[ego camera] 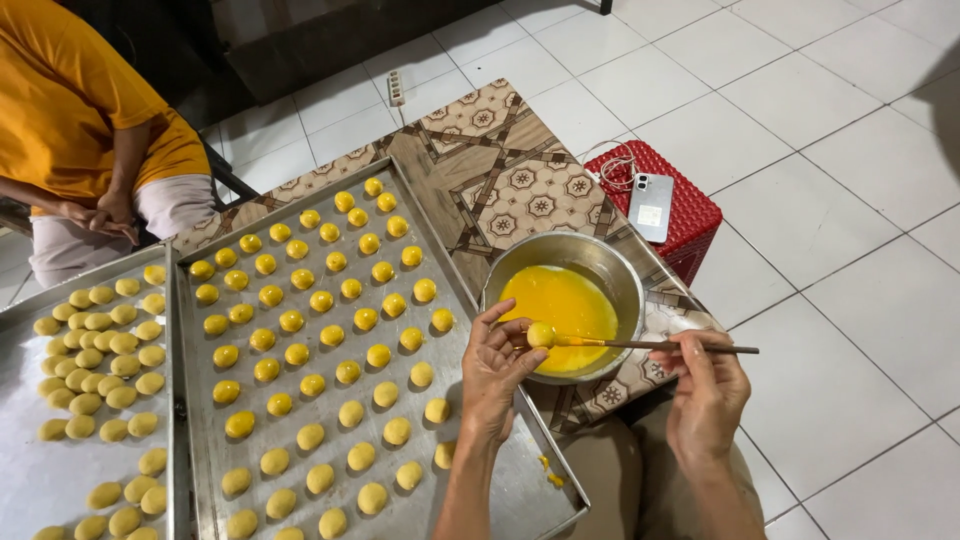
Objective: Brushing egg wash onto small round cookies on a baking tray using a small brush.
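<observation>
My left hand (497, 368) pinches a small round dough ball (541, 334) just over the rim of a metal bowl (612, 262) filled with yellow egg wash (567, 300). In my right hand (708, 392) is a thin brush (650, 346), its yellow tip touching the ball. Left of the bowl lies a metal baking tray (480, 490) with rows of several dough balls: shiny yellow ones (322, 301) toward the far end, paler ones (361, 456) near me.
A second tray (20, 480) with pale dough balls sits at the far left. A person in an orange shirt (70, 100) sits behind it. A red basket (690, 215) with a phone (651, 206) and cable stands on the tiled floor.
</observation>
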